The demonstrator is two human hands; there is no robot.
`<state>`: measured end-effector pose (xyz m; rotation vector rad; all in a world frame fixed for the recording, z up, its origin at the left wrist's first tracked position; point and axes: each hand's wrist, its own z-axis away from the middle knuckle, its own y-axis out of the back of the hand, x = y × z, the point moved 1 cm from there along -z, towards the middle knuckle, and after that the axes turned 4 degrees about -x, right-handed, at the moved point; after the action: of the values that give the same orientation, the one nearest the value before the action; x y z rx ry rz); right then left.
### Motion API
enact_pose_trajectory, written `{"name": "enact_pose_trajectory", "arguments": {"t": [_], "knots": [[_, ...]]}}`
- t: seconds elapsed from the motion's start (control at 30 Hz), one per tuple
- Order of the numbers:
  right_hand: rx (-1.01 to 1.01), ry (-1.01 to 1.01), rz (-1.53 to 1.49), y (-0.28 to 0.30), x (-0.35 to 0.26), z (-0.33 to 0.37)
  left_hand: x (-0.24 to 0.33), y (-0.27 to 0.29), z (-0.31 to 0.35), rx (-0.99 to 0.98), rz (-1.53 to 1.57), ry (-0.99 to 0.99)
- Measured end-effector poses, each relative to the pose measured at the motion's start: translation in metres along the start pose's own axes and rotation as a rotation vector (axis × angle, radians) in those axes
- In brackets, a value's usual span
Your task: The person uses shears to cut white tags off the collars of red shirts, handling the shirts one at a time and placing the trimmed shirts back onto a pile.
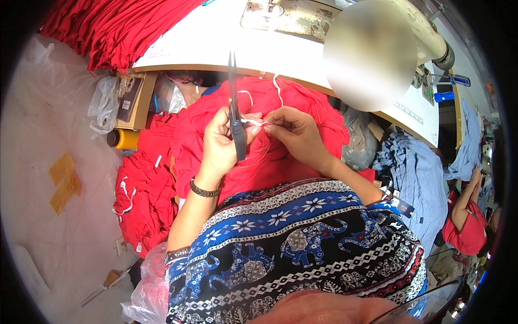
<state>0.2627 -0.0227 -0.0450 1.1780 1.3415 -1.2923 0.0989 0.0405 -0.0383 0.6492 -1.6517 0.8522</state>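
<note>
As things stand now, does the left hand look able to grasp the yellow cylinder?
Probably not straight away: the left hand holds dark scissors, and bunched red cloth lies between it and the yellow cylinder. Much of the cylinder shows uncovered, but its distance is hard to judge.

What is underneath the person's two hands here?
Bunched red fabric lies below the left hand and right hand. The hands hide part of it, and whatever the fabric itself covers cannot be seen.
</note>
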Motion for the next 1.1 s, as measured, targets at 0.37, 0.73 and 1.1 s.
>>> {"name": "enact_pose_trajectory", "arguments": {"t": [0.37, 0.73, 1.1], "knots": [[-0.071, -0.105, 0.0, 0.005, -0.004, 0.01, 0.004, -0.005, 0.01, 0.049, -0.201, 0.082], [0.138, 0.171, 1.004, 0.042, -0.022, -0.028, -0.004, -0.007, 0.015, 0.023, -0.078, 0.08], [-0.13, -0.076, 0.278, -0.009, -0.029, -0.019, 0.006, 0.004, 0.013, 0.225, -0.065, -0.079]]}}
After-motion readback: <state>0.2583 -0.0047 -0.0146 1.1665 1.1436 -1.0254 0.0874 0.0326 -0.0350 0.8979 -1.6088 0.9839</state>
